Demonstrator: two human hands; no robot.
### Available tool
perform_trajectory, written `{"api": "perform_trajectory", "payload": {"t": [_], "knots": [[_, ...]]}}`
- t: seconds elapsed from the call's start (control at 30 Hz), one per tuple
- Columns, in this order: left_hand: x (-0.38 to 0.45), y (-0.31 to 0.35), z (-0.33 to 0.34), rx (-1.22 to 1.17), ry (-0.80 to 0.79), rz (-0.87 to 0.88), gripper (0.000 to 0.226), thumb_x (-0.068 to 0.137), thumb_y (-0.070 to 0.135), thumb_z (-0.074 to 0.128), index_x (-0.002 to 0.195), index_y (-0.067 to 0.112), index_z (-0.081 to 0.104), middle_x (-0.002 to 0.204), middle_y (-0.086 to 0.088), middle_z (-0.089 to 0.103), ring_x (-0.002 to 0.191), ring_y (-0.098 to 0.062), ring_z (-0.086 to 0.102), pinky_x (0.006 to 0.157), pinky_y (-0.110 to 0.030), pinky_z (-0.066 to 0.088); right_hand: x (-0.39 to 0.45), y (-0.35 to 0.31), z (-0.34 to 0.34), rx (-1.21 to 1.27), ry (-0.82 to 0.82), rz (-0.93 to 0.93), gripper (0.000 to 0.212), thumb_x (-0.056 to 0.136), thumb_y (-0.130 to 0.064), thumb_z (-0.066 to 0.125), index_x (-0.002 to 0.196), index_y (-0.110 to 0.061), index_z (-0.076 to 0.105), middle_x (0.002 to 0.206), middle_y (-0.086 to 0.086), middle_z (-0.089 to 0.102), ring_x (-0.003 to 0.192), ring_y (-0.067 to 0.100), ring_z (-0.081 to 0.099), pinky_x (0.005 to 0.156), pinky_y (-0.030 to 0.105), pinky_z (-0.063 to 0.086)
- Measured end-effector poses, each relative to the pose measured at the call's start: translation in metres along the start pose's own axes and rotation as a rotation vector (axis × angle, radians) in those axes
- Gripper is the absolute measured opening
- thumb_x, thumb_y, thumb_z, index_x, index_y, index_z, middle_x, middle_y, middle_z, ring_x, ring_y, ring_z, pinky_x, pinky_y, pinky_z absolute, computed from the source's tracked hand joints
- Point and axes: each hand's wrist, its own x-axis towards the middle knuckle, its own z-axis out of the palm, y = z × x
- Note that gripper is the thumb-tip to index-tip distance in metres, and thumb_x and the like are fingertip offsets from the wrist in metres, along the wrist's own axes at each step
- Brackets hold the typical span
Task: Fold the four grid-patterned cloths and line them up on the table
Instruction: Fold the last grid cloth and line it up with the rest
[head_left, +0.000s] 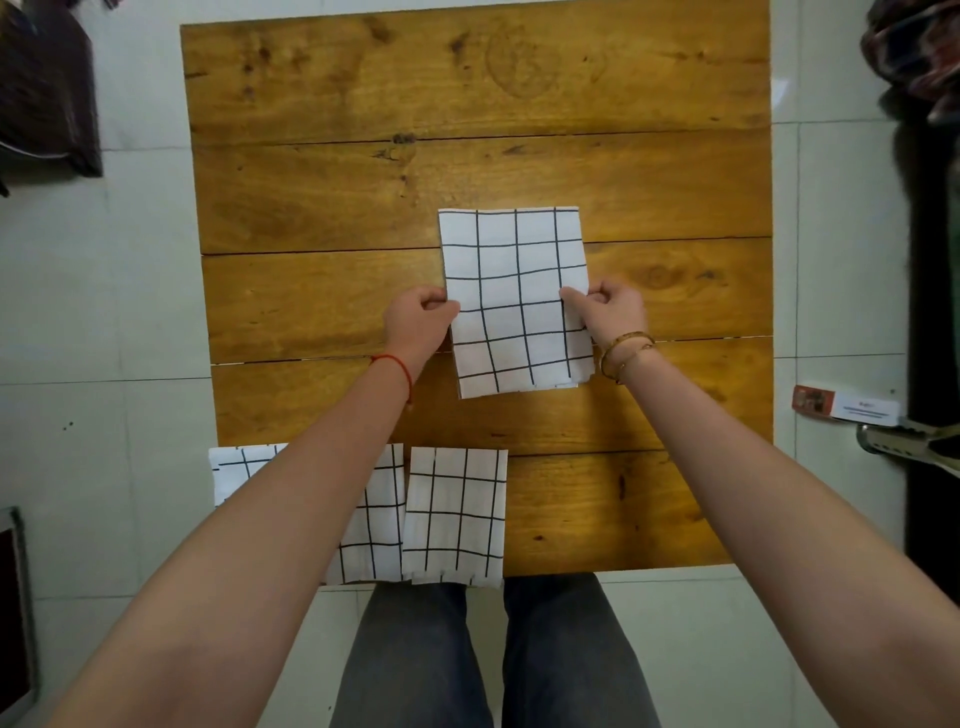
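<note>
Head view. Fourth cloth (514, 301), folded to a tall strip, lying flat at table (322, 197) centre. Left hand (421, 322) pinching its 9 o'clock edge, right hand (613, 309) pinching its 3 o'clock edge. Best to keep both pinches level, carry the near end over to the far one, match corners, then press the crease. At 6 to 7 o'clock, finished cloth (454, 514) just beside another (376, 525), a third (239, 467) half hidden under the forearm, hems overhanging the near rim. Bare wood at 5 o'clock for the last place; wide room toward 12.
</note>
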Motion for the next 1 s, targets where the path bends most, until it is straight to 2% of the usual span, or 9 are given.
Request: {"api": "perform_trajectory", "payload": {"t": [0.1, 0.17, 0.23, 0.33, 0.53, 0.67, 0.77, 0.9, 1.0], "knots": [[0.001, -0.001, -0.005, -0.060, -0.030, -0.038, 0.033, 0.093, 0.019, 0.060, 0.125, 0.009, 0.061, 0.111, 0.000, 0.060, 0.110, -0.018, 0.055, 0.096, -0.032, 0.048, 0.003, 0.001, 0.000, 0.032, 0.005, 0.028, 0.024, 0.082, -0.033, 0.070, 0.084, -0.017, 0.052, 0.068, -0.005, 0.051, 0.062, 0.007, 0.047, 0.056, 0.018, 0.039], [0.001, -0.002, -0.009, -0.089, -0.060, -0.062, 0.025, 0.093, 0.018, 0.059, 0.117, 0.011, 0.064, 0.110, -0.001, 0.063, 0.110, -0.020, 0.057, 0.100, -0.039, 0.048, 0.004, 0.002, -0.001, 0.026, -0.010, 0.024, 0.027, 0.084, -0.040, 0.067, 0.075, -0.020, 0.052, 0.069, -0.003, 0.053, 0.063, 0.008, 0.048, 0.057, 0.019, 0.038], [0.001, -0.003, -0.012, -0.126, -0.089, -0.068, 0.010, 0.095, 0.014, 0.058, 0.099, 0.016, 0.066, 0.097, 0.000, 0.064, 0.098, -0.017, 0.059, 0.096, -0.038, 0.051, 0.004, 0.003, -0.002, 0.012, -0.049, -0.008, 0.037, 0.087, -0.040, 0.063, 0.062, -0.018, 0.047, 0.060, 0.000, 0.043, 0.057, 0.010, 0.039, 0.056, 0.020, 0.036], [-0.005, -0.001, -0.017, -0.196, -0.127, -0.069, 0.018, 0.097, 0.009, 0.053, 0.088, 0.022, 0.061, 0.090, 0.004, 0.064, 0.086, -0.010, 0.060, 0.085, -0.029, 0.053, 0.004, 0.005, -0.002, -0.013, -0.088, -0.081, 0.028, 0.086, -0.028, 0.065, 0.069, -0.011, 0.051, 0.061, 0.004, 0.033, 0.057, 0.012, 0.031, 0.060, 0.024, 0.033], [-0.007, -0.002, -0.025, -0.218, -0.102, -0.016, 0.012, 0.093, 0.009, 0.059, 0.103, 0.013, 0.065, 0.099, 0.000, 0.065, 0.092, -0.013, 0.063, 0.082, -0.025, 0.056, 0.003, 0.003, -0.005, -0.073, -0.128, -0.172, 0.024, 0.083, -0.007, 0.068, 0.070, -0.018, 0.051, 0.064, -0.005, 0.039, 0.058, 0.007, 0.037, 0.061, 0.016, 0.040], [-0.009, -0.005, -0.026, -0.224, -0.030, 0.018, 0.025, 0.088, 0.008, 0.068, 0.113, 0.005, 0.069, 0.108, -0.005, 0.069, 0.093, -0.013, 0.065, 0.086, -0.027, 0.057, 0.007, 0.007, -0.005, -0.118, 0.007, -0.259, 0.018, 0.077, -0.007, 0.068, 0.072, 0.001, 0.053, 0.063, 0.004, 0.047, 0.062, 0.015, 0.042, 0.063, 0.031, 0.044], [-0.008, -0.009, -0.026, -0.181, -0.009, 0.022, 0.025, 0.086, 0.011, 0.070, 0.111, 0.007, 0.071, 0.109, -0.004, 0.070, 0.096, -0.016, 0.067, 0.089, -0.031, 0.056, 0.005, 0.011, -0.004, -0.126, 0.028, -0.286, 0.013, 0.077, -0.007, 0.067, 0.087, 0.000, 0.065, 0.083, 0.021, 0.067, 0.071, 0.025, 0.060, 0.075, 0.040, 0.054], [-0.008, -0.009, -0.025, -0.187, -0.033, -0.013, 0.028, 0.087, 0.012, 0.069, 0.114, 0.006, 0.069, 0.113, -0.006, 0.069, 0.097, -0.015, 0.065, 0.090, -0.031, 0.056, 0.001, 0.011, -0.006, -0.092, 0.012, -0.297, 0.010, 0.080, -0.004, 0.066, 0.082, -0.007, 0.056, 0.070, 0.003, 0.054, 0.065, 0.013, 0.049, 0.067, 0.020, 0.049], [-0.011, -0.008, -0.025, -0.133, -0.076, 0.006, 0.032, 0.089, 0.017, 0.068, 0.119, 0.006, 0.066, 0.117, -0.005, 0.066, 0.103, -0.015, 0.062, 0.095, -0.031, 0.053, -0.001, 0.013, -0.007, -0.042, -0.002, -0.269, 0.020, 0.083, -0.006, 0.065, 0.098, -0.013, 0.053, 0.066, -0.007, 0.048, 0.064, 0.005, 0.045, 0.064, 0.009, 0.043]]}}
